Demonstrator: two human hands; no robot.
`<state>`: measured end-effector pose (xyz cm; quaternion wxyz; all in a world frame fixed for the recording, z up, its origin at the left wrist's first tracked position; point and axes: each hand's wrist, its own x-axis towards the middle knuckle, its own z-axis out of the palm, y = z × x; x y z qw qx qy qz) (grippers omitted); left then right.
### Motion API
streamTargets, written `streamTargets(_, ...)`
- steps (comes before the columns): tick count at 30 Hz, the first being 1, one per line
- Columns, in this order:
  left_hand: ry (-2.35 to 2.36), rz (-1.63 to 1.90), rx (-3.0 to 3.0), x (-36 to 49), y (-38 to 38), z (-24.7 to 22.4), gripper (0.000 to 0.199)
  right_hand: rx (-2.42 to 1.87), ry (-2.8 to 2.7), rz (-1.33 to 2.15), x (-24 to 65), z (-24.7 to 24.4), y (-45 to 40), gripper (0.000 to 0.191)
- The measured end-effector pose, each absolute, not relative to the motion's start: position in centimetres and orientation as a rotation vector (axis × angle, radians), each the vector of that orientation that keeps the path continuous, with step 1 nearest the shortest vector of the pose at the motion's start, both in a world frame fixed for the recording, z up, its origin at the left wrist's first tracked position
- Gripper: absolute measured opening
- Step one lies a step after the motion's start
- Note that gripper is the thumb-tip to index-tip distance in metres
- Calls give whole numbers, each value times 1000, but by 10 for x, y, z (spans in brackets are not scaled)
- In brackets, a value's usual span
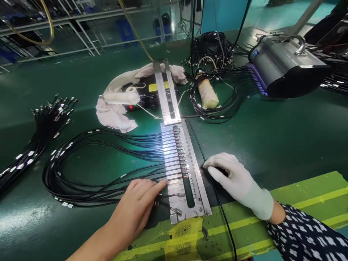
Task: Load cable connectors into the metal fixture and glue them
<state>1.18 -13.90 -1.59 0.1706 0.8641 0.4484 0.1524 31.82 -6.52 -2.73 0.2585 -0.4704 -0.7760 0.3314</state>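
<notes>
My bare left hand (140,203) is closed over several black cables (160,195) at the near left side of a slotted metal fixture (179,185), its index fingertip against the plate. Many cable ends sit side by side in the fixture, their small metal connectors (181,150) lined up along the slot. Two ends (179,195) lie lower on the plate, out of that row. My right hand (233,177), in a white glove, is right of the fixture with thumb and index finger pinched together beside a thin black cord (221,204). What lies between those fingertips is hidden.
A cable bundle (51,123) lies at the left. Behind the fixture are a black control box (152,103), a crumpled white cloth (116,116) and a wrapped bottle (208,94). A grey machine with a handle (288,65) stands at the right. Green-yellow tape covers the front edge.
</notes>
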Motion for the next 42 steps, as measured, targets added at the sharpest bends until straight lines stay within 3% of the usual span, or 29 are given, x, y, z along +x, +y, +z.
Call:
streamTargets(9,1577,319,2370,-15,-160,-4,17,-1312,-2111,893,325,-37,-73,13)
streamTargets(17,1528,208,2036,-15,-163,14,15,-1303,-2109,906,326,-39,-72,13)
streamTargets(26,1487,161,2076,-17,-153,7,15,-1301,-2098,906,324,-34,-72,12)
streamTargets(33,1524,448,2138,-23,-153,12,13,-1298,-2092,900,323,-34,-72,11)
streamTargets(42,1557,430,2206,-33,-167,27,10,-1307,-2116,879,324,-33,-72,13)
